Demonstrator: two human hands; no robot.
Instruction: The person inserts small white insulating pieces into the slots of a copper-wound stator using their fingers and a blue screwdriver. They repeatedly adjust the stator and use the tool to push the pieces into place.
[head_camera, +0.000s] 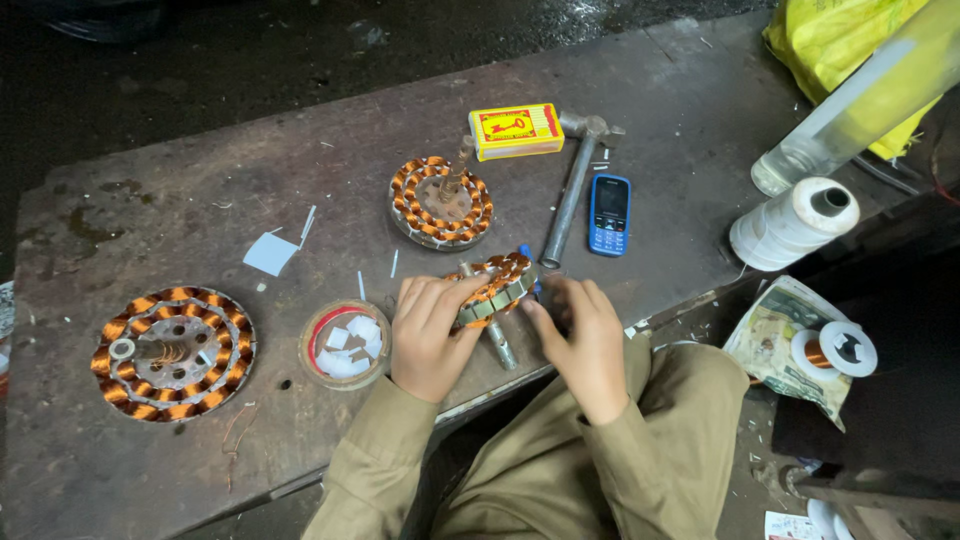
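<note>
Here I look down on a worn metal bench (150, 430) where my two hands work on a stator (493, 288), a ring wound with copper coils. My left hand (430, 335) is closed around its near-left edge, fingers curled over the top, likely to keep it tilted up on its shaft (499, 343), which rests on the bench. My right hand (585, 340) touches the ring's right side, fingers bent against the coils; I cannot tell whether it grips or only presses. Just left of my left hand sits a small round lid (345, 344) holding white paper slips, close for easy reach. Farther left lies a large wound stator (174, 352), flat. Beyond my hands sit another small stator (441, 202), a yellow matchbox (516, 131), a hammer (575, 190) and a blue phone (609, 214). At right stand a spool of white thread (795, 222) and a reel of copper wire (835, 351).
</note>
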